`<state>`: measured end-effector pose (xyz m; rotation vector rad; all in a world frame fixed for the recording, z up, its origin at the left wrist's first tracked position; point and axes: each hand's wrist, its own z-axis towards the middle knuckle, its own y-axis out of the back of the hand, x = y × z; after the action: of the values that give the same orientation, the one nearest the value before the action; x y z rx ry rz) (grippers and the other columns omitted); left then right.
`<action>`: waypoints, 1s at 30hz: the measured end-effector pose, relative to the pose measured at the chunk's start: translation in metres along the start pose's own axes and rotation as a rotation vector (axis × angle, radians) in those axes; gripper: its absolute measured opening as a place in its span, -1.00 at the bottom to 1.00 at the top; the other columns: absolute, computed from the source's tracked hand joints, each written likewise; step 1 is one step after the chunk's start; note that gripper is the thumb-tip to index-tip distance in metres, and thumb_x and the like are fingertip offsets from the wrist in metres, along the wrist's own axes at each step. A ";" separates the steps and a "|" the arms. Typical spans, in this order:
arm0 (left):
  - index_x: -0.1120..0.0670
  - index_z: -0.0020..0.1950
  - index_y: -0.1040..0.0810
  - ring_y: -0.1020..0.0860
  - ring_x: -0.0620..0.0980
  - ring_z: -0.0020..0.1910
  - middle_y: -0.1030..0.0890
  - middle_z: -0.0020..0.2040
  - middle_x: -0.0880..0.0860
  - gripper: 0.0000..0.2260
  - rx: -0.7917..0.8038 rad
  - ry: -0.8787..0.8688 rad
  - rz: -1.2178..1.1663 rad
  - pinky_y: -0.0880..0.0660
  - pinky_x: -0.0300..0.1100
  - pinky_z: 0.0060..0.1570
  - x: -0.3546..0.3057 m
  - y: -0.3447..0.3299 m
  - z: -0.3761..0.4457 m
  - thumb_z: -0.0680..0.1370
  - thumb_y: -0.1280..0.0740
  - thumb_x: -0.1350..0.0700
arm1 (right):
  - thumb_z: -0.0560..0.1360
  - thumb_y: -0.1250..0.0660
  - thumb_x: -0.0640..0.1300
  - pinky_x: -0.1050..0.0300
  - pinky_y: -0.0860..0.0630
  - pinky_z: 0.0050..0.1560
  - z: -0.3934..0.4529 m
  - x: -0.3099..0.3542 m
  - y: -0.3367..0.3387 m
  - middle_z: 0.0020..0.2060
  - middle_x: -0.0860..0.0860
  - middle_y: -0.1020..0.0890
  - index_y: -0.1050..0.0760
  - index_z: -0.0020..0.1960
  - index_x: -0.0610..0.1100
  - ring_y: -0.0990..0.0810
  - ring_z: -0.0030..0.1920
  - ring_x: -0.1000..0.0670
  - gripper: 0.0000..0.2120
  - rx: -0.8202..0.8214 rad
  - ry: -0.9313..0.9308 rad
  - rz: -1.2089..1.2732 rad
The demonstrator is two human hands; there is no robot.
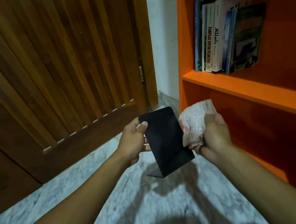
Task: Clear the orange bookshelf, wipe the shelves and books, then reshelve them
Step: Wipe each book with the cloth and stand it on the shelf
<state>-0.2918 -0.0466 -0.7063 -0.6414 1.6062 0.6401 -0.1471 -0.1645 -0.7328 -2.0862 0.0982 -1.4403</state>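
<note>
Orange bookshelf [251,88]: leaning books [226,35]; left hand [134,142] grips black bookend [164,138].

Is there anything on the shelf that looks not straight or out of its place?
Yes. The books on the orange bookshelf lean to the right instead of standing upright, with nothing beside them for support. The black bookend is off the shelf, in the left hand; the right hand holds a cloth.

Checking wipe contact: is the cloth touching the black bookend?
Cannot tell. In the head view the cloth bunched in the right hand overlaps the right edge of the black bookend held by the left hand, with no gap or contact plainly shown.
</note>
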 end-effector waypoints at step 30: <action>0.01 0.09 -0.56 -0.59 0.00 -0.23 -0.66 -0.09 0.05 -0.73 -0.278 0.007 -0.088 -0.54 -0.14 -0.28 -0.001 0.031 0.013 0.72 -0.06 0.06 | 0.46 -0.20 -0.26 0.27 -0.43 -0.05 -0.024 -0.046 0.048 -0.07 0.20 -0.54 -0.63 0.01 -0.12 -0.47 -0.07 0.14 -0.74 0.484 1.113 -1.003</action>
<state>-0.3052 -0.0154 -0.7050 -0.9143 1.4992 0.8030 -0.1743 -0.1964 -0.7900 -0.6854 -0.8690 -2.6858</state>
